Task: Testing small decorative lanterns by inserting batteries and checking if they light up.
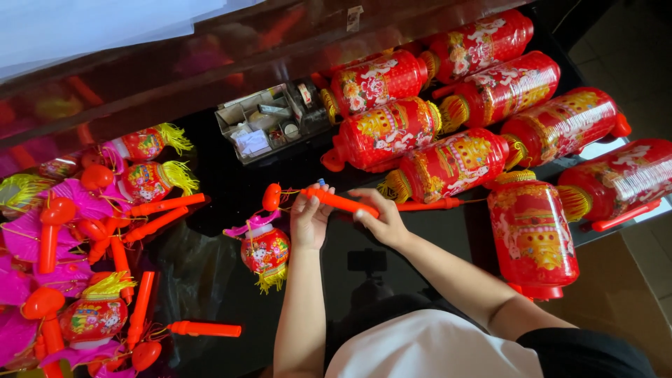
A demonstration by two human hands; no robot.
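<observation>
My left hand (310, 218) and my right hand (381, 218) both grip an orange plastic handle stick (339, 202), held level over the black glossy table (210, 280). The left hand closes round its left end, the right hand pinches its right part. An orange bulb cap (271, 197) sits at the stick's far left tip. Below it hangs a small red lantern (264, 250) with a pink frill on top and a yellow tassel, resting on the table.
Several large red cylindrical lanterns (448, 164) lie in rows at the right. At the left lies a heap of small lanterns, pink frills and orange sticks (143, 301). A grey compartment box (262, 126) of small parts stands behind.
</observation>
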